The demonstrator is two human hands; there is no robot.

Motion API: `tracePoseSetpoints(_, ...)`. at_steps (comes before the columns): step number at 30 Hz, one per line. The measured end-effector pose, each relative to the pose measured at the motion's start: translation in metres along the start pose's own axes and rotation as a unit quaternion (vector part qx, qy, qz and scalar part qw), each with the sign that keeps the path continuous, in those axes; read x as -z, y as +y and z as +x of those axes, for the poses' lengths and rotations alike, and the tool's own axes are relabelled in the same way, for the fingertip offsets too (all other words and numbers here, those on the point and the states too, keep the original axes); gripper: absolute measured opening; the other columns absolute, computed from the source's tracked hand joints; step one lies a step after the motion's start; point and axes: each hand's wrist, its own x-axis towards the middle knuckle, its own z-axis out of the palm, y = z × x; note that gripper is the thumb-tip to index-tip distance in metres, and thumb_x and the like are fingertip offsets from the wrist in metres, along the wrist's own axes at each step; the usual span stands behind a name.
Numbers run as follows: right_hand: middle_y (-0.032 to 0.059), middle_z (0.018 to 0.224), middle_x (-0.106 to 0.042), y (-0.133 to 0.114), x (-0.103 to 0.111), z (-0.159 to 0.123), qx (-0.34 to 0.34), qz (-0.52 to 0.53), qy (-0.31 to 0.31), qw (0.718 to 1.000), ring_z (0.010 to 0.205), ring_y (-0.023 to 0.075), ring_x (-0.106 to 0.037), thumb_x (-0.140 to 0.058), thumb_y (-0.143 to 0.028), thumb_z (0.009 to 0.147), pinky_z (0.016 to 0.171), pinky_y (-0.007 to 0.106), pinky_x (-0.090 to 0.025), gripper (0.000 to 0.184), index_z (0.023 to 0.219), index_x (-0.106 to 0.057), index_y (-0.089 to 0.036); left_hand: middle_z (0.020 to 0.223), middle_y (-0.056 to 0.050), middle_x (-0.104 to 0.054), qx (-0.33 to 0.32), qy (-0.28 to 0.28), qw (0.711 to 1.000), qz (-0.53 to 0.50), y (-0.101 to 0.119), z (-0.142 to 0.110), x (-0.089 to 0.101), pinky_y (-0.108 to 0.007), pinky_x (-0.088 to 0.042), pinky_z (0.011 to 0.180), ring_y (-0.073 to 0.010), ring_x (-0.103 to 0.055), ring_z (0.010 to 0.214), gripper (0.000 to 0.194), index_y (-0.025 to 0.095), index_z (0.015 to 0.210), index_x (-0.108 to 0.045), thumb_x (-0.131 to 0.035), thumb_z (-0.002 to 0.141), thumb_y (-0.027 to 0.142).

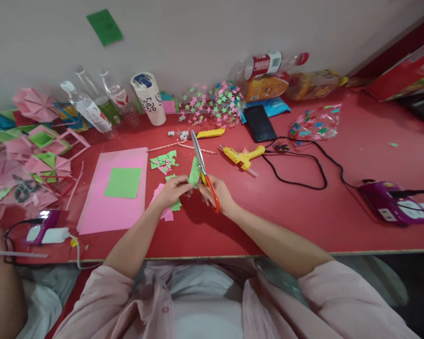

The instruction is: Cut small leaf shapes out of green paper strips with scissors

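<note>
Head; left hand point(175, 189) pinching green paper point(193, 172); right hand point(224, 194) gripping orange-handled scissors point(202, 165); red table point(286, 221) below

Right hand point(223, 194) partly behind scissors point(202, 165)

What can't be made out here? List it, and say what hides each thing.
All in the head view:
Green strip: pinched part hidden by the left hand.
Right hand: some fingers hidden by the scissors.
Cup: lettering too blurred to read surely.
Red box: cut off by the right edge.
Other person: mostly cut off by the left edge.
</note>
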Motion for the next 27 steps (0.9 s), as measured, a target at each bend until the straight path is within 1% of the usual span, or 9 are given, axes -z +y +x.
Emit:
tracePoseSetpoints(4, -0.0106, 0.040, -0.039, 0.002, -0.001, 0.001, -0.007, -0.004, 0.015, 1.000, 0.030, 0.0063, -0.039, -0.058, -0.035, 0.075, 0.034, 0.019, -0.031, 0.022, 0.068, -0.042, -0.021, 0.053, 0.005, -0.056, -0.004, 0.011, 1.000, -0.007, -0.002, 0.001, 0.000, -0.021, -0.043, 0.054, -0.0067, -0.054, 0.049, 0.016, 0.016, 0.061, -0.052, -0.058, 0.073, 0.024)
tracePoseSetpoints(9, -0.0108, 0.038, -0.038, -0.004, -0.001, 0.000, 0.012, -0.005, 0.009, 1.000, 0.029, 0.0066, -0.038, -0.057, -0.050, 0.076, 0.034, 0.020, -0.032, 0.034, 0.068, -0.041, -0.021, 0.051, 0.005, -0.056, -0.021, 0.076, 0.997, -0.026, 0.000, 0.004, 0.005, -0.021, -0.042, 0.051, -0.0063, -0.052, 0.046, 0.019, 0.016, 0.058, -0.048, -0.058, 0.070, 0.025)
tracePoseSetpoints(12, -0.0101, 0.038, -0.038, -0.013, 0.002, 0.000, 0.015, -0.035, 0.004, 0.999, 0.030, 0.0069, -0.038, -0.058, -0.058, 0.072, 0.032, 0.020, -0.030, 0.042, 0.065, -0.039, -0.021, 0.048, 0.005, -0.054, -0.050, 0.129, 0.989, -0.057, 0.008, 0.005, 0.011, -0.020, -0.041, 0.051, -0.0057, -0.051, 0.045, 0.019, 0.017, 0.055, -0.045, -0.057, 0.068, 0.022)
tracePoseSetpoints(14, -0.0091, 0.039, -0.040, -0.020, 0.006, 0.002, 0.018, -0.058, 0.006, 0.998, 0.030, 0.0066, -0.039, -0.061, -0.061, 0.068, 0.032, 0.020, -0.029, 0.046, 0.063, -0.039, -0.021, 0.047, 0.005, -0.054, -0.064, 0.150, 0.984, -0.074, 0.016, 0.005, 0.015, -0.020, -0.039, 0.048, -0.0050, -0.049, 0.043, 0.018, 0.016, 0.055, -0.046, -0.057, 0.068, 0.022)
tracePoseSetpoints(16, -0.0093, 0.038, -0.039, -0.029, 0.011, 0.004, 0.021, -0.064, 0.012, 0.998, 0.030, 0.0063, -0.038, -0.062, -0.062, 0.066, 0.034, 0.020, -0.032, 0.048, 0.062, -0.039, -0.021, 0.048, 0.005, -0.054, -0.081, 0.161, 0.981, -0.069, 0.025, 0.005, 0.020, -0.019, -0.039, 0.049, -0.0049, -0.050, 0.044, 0.012, 0.016, 0.059, -0.050, -0.056, 0.068, 0.021)
tracePoseSetpoints(19, -0.0099, 0.036, -0.035, -0.040, 0.017, 0.009, 0.023, -0.080, -0.007, 0.996, 0.029, 0.0058, -0.035, -0.057, -0.064, 0.070, 0.039, 0.022, -0.039, 0.047, 0.063, -0.042, -0.021, 0.049, 0.004, -0.055, -0.104, 0.170, 0.977, -0.071, 0.034, 0.007, 0.025, -0.019, -0.038, 0.047, -0.0048, -0.049, 0.043, 0.008, 0.015, 0.062, -0.054, -0.055, 0.068, 0.020)
tracePoseSetpoints(23, -0.0082, 0.038, -0.036, -0.044, 0.024, 0.011, 0.028, -0.159, -0.049, 0.986, 0.032, 0.0070, -0.037, -0.055, -0.063, 0.072, 0.041, 0.023, -0.037, 0.046, 0.061, -0.040, -0.021, 0.051, 0.004, -0.054, -0.113, 0.181, 0.972, -0.099, 0.033, 0.011, 0.027, -0.019, -0.039, 0.047, -0.0048, -0.049, 0.044, 0.011, 0.015, 0.062, -0.053, -0.057, 0.068, 0.022)
tracePoseSetpoints(25, -0.0070, 0.044, -0.039, -0.040, 0.026, 0.009, 0.019, -0.216, -0.056, 0.975, 0.039, 0.0091, -0.043, -0.057, -0.063, 0.070, 0.042, 0.023, -0.034, 0.046, 0.063, -0.039, -0.021, 0.051, 0.004, -0.054, -0.115, 0.194, 0.968, -0.112, 0.028, 0.011, 0.027, -0.019, -0.038, 0.047, -0.0047, -0.049, 0.045, 0.011, 0.015, 0.062, -0.053, -0.058, 0.068, 0.023)
tracePoseSetpoints(27, -0.0063, 0.048, -0.040, -0.035, 0.028, 0.005, 0.021, -0.264, -0.069, 0.962, 0.042, 0.0093, -0.042, -0.057, -0.063, 0.069, 0.043, 0.023, -0.032, 0.046, 0.064, -0.041, -0.020, 0.052, 0.004, -0.054, -0.131, 0.213, 0.958, -0.137, 0.021, 0.009, 0.028, -0.019, -0.038, 0.047, -0.0046, -0.049, 0.046, 0.012, 0.015, 0.062, -0.053, -0.058, 0.070, 0.024)
